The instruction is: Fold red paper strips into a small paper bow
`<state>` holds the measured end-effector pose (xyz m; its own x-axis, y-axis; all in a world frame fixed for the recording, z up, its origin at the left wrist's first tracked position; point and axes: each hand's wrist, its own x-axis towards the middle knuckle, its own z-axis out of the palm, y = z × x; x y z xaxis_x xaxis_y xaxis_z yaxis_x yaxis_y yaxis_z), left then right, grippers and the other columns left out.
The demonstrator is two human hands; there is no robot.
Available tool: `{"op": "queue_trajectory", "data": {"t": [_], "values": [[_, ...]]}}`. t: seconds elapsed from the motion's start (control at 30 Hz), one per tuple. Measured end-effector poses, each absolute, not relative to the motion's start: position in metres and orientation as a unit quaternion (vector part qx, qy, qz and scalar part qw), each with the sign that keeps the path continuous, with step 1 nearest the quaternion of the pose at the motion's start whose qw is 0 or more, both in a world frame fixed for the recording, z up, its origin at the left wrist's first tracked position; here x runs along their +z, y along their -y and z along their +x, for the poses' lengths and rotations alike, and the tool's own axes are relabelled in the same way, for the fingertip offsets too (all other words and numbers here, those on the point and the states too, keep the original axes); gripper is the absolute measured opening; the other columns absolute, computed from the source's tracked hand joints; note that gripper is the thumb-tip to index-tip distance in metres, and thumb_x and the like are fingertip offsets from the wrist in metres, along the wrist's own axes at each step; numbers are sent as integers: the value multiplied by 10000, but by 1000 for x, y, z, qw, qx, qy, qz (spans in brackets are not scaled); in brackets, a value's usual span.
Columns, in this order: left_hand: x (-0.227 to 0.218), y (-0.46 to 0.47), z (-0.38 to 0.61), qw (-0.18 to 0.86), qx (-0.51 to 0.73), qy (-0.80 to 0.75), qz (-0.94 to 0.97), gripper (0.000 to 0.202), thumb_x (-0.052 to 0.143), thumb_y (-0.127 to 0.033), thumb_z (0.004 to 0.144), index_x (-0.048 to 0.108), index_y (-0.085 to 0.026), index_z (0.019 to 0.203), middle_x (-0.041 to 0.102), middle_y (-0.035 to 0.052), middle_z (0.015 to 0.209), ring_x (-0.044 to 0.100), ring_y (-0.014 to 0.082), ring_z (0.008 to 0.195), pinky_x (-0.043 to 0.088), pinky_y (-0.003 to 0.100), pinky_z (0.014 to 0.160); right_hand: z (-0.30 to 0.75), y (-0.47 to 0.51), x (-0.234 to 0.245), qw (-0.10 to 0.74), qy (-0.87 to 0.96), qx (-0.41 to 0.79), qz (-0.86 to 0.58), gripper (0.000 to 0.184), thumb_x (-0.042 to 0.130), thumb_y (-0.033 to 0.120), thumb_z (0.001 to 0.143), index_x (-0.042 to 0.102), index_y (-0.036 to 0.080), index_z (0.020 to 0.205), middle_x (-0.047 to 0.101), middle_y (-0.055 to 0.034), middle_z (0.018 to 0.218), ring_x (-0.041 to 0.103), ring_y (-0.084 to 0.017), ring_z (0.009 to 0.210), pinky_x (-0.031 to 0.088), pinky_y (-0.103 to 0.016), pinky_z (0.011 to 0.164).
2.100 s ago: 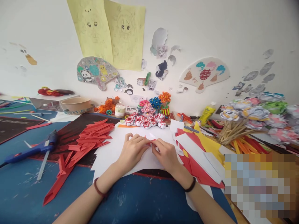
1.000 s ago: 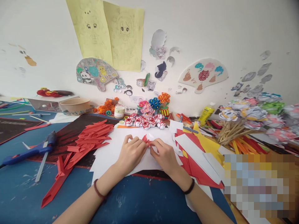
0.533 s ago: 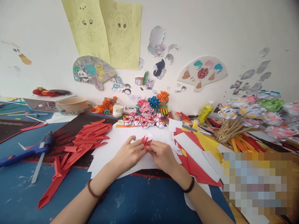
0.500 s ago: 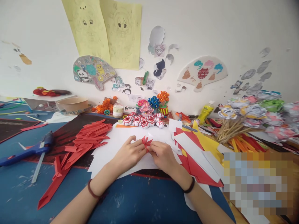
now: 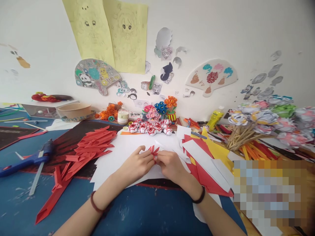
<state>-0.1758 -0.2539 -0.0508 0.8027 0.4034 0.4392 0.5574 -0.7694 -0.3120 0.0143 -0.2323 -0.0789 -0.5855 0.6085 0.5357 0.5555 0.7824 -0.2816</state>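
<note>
Between my two hands is a small red folded-paper flower (image 5: 154,150) with pointed petals fanning upward. My left hand (image 5: 137,163) pinches its left side, the index finger bent above. On its right side my right hand (image 5: 172,165) grips with fingers curled together; the lower part is mostly hidden by the fingertips. Beneath both hands lie white paper sheets (image 5: 110,167). Just beyond them sits a cluster of red-and-white paper flowers (image 5: 152,129). To the left spreads a heap of folded red paper strips (image 5: 92,144).
A blue glue gun (image 5: 36,159) lies at the left. Red paper sheets (image 5: 209,180) and a yellow sheet (image 5: 214,144) are on the right, near a bunch of stemmed paper flowers (image 5: 263,118). A bowl (image 5: 74,111) and a glue bottle (image 5: 215,118) stand along the wall.
The red paper flower has turned slightly between my fingers, its petals showing more upright, with a pale patch visible below them. Both hands keep their grip; the view has shifted a little.
</note>
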Motion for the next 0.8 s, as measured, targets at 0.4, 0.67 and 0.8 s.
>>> {"op": "queue_trajectory", "data": {"t": [0.4,0.67,0.8], "values": [[-49,255,-171,110,-197,381,-897,236,370,-120,935,592,-197,914,625,42,880,466,208,874,312,393,810,14,231,-73,368,827,197,-376,229,470,-27,690,459,183,599,555,22,640,501,-126,617,346,-228,590],[-52,254,-166,105,-247,419,-868,230,386,-272,964,604,-212,918,613,50,994,446,226,909,314,398,794,17,230,-64,381,799,273,-377,189,476,33,709,419,190,622,506,40,632,464,-121,611,330,-225,576],[-55,255,-166,98,-229,389,-887,224,367,-159,942,587,-198,944,597,63,1016,447,227,928,325,401,817,18,232,-61,360,807,300,-360,194,444,8,686,411,191,627,493,47,633,463,-116,617,326,-217,572]]}}
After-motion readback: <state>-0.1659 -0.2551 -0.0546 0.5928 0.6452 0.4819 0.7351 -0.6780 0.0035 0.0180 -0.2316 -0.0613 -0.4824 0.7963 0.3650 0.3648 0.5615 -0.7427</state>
